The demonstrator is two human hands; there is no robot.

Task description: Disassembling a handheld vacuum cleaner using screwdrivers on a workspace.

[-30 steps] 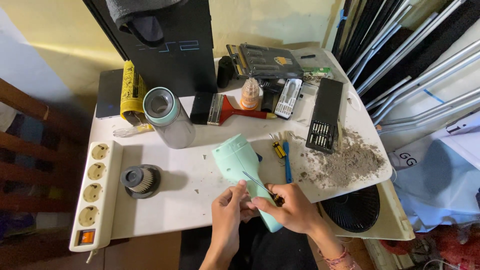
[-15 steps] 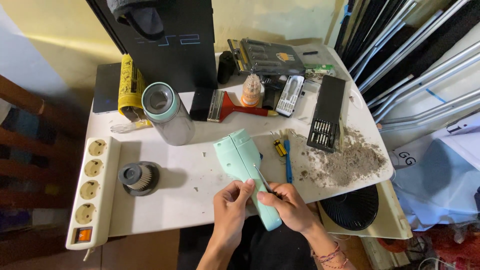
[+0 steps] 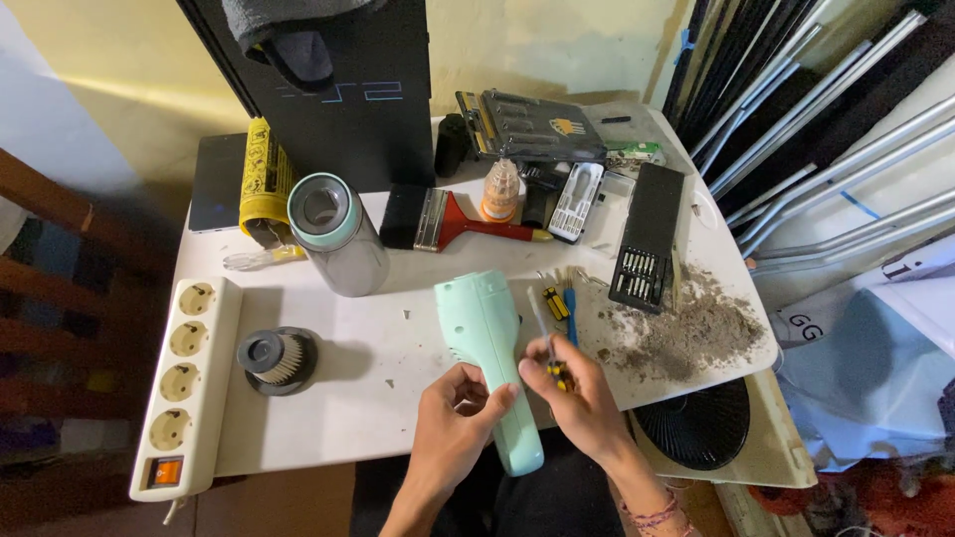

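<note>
A mint-green handheld vacuum body [image 3: 484, 338] lies lengthwise on the white table [image 3: 348, 418], its handle end toward me. My left hand [image 3: 453, 423] grips the handle from the left side. My right hand [image 3: 572, 393] holds a small screwdriver [image 3: 545, 338] with a yellow-and-black grip, its thin shaft pointing up and away beside the vacuum body's right edge. A clear dust cup with a mint rim [image 3: 336, 234] and a round pleated filter [image 3: 277, 358] lie to the left.
A white power strip [image 3: 184, 383] runs along the left edge. A pile of grey dust [image 3: 691, 333] sits at right beside a black bit holder [image 3: 649, 239]. A red-handled brush [image 3: 453, 224], small bottle [image 3: 500, 191], black console [image 3: 338, 89] and more screwdrivers [image 3: 562, 303] are behind.
My right hand has lifted the screwdriver off the vacuum body and shifted right, the shaft now pointing upward. The left hand stays on the handle.
</note>
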